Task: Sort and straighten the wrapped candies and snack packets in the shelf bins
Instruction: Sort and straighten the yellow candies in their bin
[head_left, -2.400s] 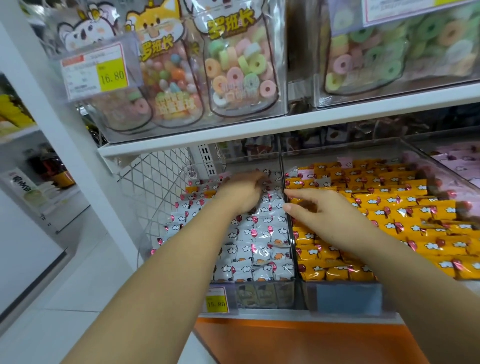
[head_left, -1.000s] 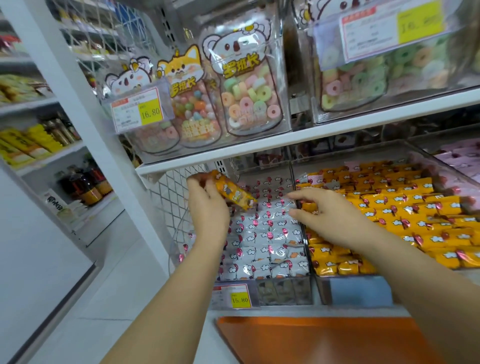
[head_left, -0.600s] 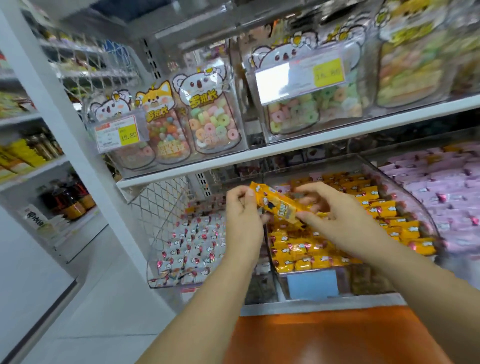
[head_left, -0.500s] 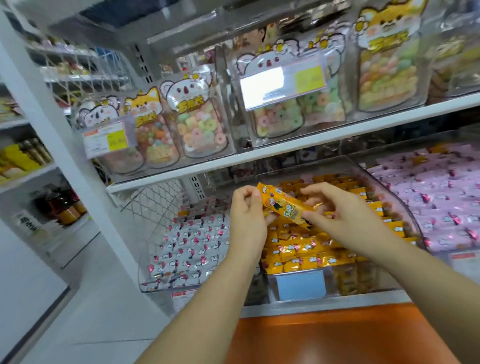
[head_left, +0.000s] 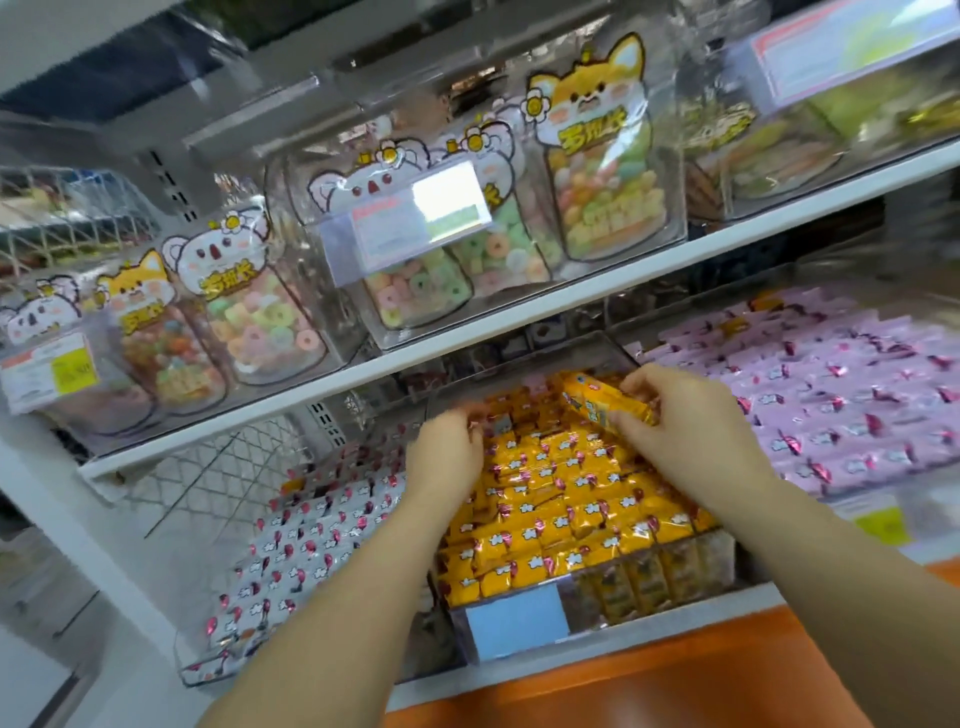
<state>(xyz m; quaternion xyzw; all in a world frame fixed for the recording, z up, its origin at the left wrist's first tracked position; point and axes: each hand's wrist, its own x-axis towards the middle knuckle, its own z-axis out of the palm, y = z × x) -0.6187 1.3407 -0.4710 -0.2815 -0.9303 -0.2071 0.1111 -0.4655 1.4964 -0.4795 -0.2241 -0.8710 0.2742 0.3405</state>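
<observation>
Right hand (head_left: 685, 421) holds a yellow packet (head_left: 597, 405) over the yellow-candy bin (head_left: 517, 621).

- Shelf board (head_left: 519, 325): white, runs across the middle, rising to the right.
- Upper board (head_left: 156, 62): overhead, grey underside.
- Upright post (head_left: 57, 514): white, near left, at the shelf's end.
- Wire mesh panel (head_left: 218, 467): diamond pattern, left end, under the board.
- Slotted rail (head_left: 326, 421): metal, far back.
- Ledge (head_left: 675, 675): orange, near right.
- Floor (head_left: 119, 691): pale, near left.
- Wire rack (head_left: 67, 218): far left, blurred.
- Light: bright, even.
</observation>
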